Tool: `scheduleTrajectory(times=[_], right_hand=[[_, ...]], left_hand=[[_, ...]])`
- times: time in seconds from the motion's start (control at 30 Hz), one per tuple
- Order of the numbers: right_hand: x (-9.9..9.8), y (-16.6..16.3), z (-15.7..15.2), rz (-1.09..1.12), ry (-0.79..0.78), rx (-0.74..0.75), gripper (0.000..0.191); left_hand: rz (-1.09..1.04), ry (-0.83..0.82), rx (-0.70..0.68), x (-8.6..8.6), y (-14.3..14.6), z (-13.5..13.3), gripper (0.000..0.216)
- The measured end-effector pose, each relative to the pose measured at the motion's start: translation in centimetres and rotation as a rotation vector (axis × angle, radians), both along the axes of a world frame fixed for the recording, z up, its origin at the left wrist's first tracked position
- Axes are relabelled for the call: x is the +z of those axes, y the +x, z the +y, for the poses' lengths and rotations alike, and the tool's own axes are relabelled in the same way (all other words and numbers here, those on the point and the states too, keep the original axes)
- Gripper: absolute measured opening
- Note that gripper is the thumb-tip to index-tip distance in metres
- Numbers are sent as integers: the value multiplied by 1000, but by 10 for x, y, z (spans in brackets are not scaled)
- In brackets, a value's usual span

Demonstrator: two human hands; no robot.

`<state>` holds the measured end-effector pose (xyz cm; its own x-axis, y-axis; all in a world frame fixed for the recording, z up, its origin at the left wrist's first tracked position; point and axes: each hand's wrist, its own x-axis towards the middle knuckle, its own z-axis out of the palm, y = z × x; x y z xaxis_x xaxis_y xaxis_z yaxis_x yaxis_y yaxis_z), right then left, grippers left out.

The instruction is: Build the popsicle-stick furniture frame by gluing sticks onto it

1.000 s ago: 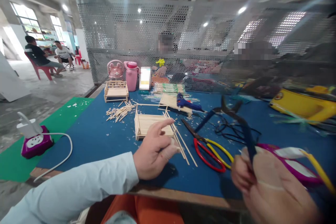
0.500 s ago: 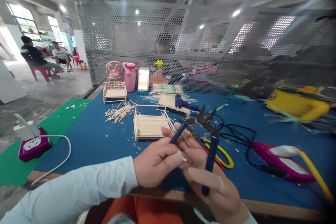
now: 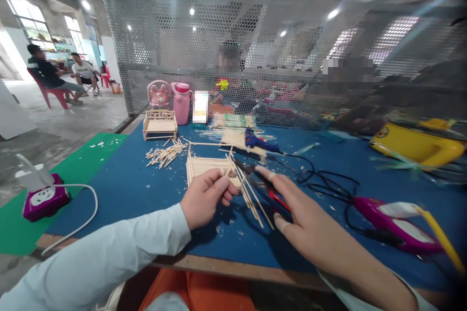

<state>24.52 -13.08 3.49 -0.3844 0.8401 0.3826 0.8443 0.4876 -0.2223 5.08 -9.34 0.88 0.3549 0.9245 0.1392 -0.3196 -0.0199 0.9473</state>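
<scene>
My left hand pinches a short, pale wooden stick between thumb and fingertips. It is above the near right side of a small stick-built frame, which it partly covers. To the right, my right hand reaches over a dark-jawed hand tool with red on its handle. Thumb and index finger are spread on either side of that tool; the other fingers are hidden. Several thin sticks lie between my hands. The blue-handled nippers do not show.
A pile of sticks and a finished small wooden bench lie at back left. A blue glue gun rests on a stick panel, its black cord trailing right to a purple power strip. A yellow pot stands far right.
My hands have parted. The blue-handled nippers have gone from sight, and my right hand has moved over the red-handled tool. My left hand has shifted left and up toward the wooden frame.
</scene>
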Motion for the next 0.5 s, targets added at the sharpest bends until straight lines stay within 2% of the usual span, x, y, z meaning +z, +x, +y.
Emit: scheduleTrajectory(times=[0.17,0.5], right_hand=[[0,-3,-1,-80,33,9,74],[11,-3,-1,-80,26,65,71]], left_hand=[[66,51,11,1,-2,0,37],[107,86,-4,0,-4,1,40]])
